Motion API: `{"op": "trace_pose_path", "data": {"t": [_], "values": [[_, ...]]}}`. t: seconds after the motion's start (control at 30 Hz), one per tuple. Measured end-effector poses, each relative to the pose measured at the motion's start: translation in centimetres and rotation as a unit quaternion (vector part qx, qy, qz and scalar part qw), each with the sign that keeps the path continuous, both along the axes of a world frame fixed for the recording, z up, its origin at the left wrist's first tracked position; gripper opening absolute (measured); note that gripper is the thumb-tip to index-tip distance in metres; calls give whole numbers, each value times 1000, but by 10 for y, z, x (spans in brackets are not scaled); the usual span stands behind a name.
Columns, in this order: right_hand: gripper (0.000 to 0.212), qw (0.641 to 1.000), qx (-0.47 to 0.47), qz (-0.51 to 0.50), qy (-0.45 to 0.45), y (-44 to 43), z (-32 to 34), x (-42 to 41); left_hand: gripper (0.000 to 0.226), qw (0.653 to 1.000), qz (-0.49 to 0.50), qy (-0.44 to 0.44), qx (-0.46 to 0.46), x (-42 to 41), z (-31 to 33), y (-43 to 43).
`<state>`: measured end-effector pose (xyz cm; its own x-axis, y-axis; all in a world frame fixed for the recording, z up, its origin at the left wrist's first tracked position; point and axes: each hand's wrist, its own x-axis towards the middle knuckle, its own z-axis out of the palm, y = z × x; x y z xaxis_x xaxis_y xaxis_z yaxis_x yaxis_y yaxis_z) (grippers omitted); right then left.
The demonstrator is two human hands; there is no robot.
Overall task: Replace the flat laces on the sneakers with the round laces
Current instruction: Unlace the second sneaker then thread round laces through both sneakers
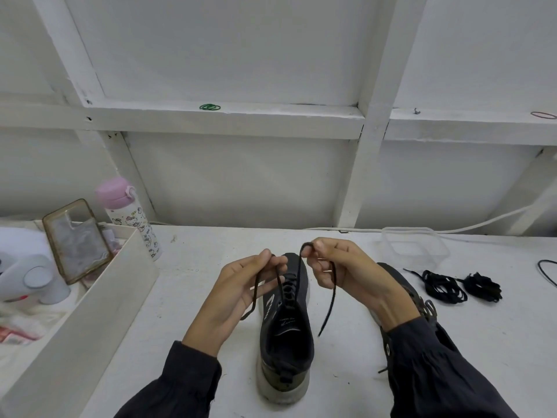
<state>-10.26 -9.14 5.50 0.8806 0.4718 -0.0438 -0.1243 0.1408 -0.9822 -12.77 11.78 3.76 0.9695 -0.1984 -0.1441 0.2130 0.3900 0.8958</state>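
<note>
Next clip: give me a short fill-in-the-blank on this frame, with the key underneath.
1. The left hand and the right hand each pinch an end of the lace threaded through the dark ____.
2. The water bottle at the left has a ____ cap.
3. Right of the hands, ____ bundles of black laces lie on the table.
4. The rubber bands on the ledge are ____.
Missing words: sneaker; pink; two; green.

Left hand (238, 292) pinching, right hand (346, 271) pinching
</note>
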Motion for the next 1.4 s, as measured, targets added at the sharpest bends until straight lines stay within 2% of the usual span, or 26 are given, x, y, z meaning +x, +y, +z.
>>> {"op": "trace_pose_path", "data": {"t": [0.13, 0.23, 0.37, 0.5, 0.67, 0.8, 0.9, 1.03, 1.23, 1.4], "values": [[23, 998, -37, -19, -41, 7, -1, -2, 27, 999, 50, 6, -10, 3, 6, -9], [24, 998, -27, -38, -52, 15, -7, -6, 28, 999, 46, -12, -6, 5, 7, -14], [38, 998, 39, -51, -29, 22, -12, -10, 25, 999, 26, -27, -9, 6, 3, -16], [25, 992, 82, -88, 23, 23, -16, -12, 28, 1000, 11, -21, -7, 6, -4, -13], [30, 990, 96, -85, 54, 26, -18, -15, 23, 999, 2, -32, 3, 7, -11, -12], [30, 996, 38, -80, 22, 24, -21, -15, 23, 995, -5, -58, 75, 5, -13, -12], [28, 997, -29, -64, -20, 22, -27, -15, 28, 994, -10, -54, 92, 4, -15, -13], [31, 992, -73, -86, -53, 23, -30, -15, 31, 996, 6, -34, 81, 4, -18, -14], [18, 981, -113, -137, -77, 27, -36, -13, 24, 999, 38, -10, 33, 6, -22, -16], [16, 977, -157, -128, -75, 29, -43, -12, 23, 999, 44, 5, 22, 7, -31, -17]]}}
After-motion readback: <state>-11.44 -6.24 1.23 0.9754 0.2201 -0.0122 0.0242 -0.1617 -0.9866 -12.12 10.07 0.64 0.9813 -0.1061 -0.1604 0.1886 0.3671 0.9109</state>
